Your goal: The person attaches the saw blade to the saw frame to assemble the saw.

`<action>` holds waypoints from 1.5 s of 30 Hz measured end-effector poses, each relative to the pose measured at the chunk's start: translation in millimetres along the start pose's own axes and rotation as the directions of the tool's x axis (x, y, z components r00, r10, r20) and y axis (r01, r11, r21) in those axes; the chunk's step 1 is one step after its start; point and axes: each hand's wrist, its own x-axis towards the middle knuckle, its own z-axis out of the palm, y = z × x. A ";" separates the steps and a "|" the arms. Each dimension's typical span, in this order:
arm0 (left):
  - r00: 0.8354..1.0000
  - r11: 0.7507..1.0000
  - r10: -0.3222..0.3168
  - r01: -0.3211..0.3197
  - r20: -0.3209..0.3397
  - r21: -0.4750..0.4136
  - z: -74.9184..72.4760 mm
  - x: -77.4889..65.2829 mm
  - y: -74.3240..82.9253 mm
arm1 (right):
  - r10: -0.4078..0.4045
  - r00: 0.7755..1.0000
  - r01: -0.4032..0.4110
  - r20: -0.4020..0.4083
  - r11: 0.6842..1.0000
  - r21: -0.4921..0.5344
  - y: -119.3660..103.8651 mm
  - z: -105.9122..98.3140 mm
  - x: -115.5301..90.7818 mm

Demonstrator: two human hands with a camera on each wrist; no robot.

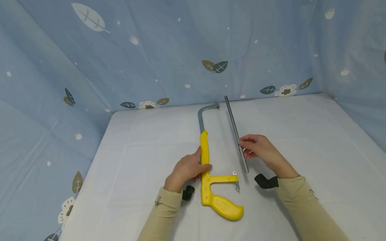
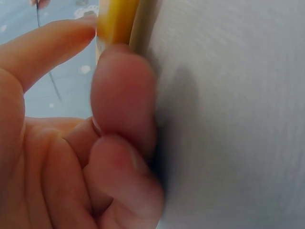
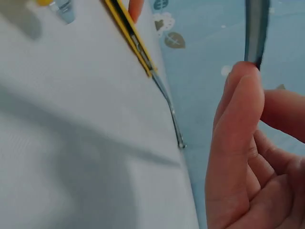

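A hacksaw frame [image 1: 204, 148] with a yellow grip and a grey hooked far end lies lengthwise on the white table; nothing spans its two ends. My left hand [image 1: 187, 167] holds its yellow bar, thumb across the top and other fingers at the left side and beneath. In the left wrist view the yellow bar [image 2: 119, 19] shows just beyond the curled fingers. To the right of the frame, my right hand [image 1: 257, 150] pinches a long thin grey hacksaw blade [image 1: 232, 120] between thumb and fingertips near its lower part. The blade slants upward, above the table in the right wrist view.
A white cloth-covered table [image 1: 142, 144] lies beneath. Blue leaf-patterned fabric [image 1: 176, 45] rises behind it and hangs at both sides. Small black devices sit at the left wrist [image 1: 188, 193] and right wrist [image 1: 266, 181]. The frame's wing nut [image 1: 237, 187] hangs from its near arm.
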 end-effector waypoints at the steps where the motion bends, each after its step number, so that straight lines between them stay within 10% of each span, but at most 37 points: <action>1: 1.000 1.000 0.002 -0.002 -0.005 0.009 0.2 0.0 0.0 | -0.001 1.000 0.001 0.000 1.000 0.011 -0.7 1.7 2.1; 45: 0.999 0.995 -0.004 0.007 -0.033 0.097 2.8 4.9 0.5 | 0.088 0.996 -0.085 -0.012 0.986 0.143 14.4 18.5 30.9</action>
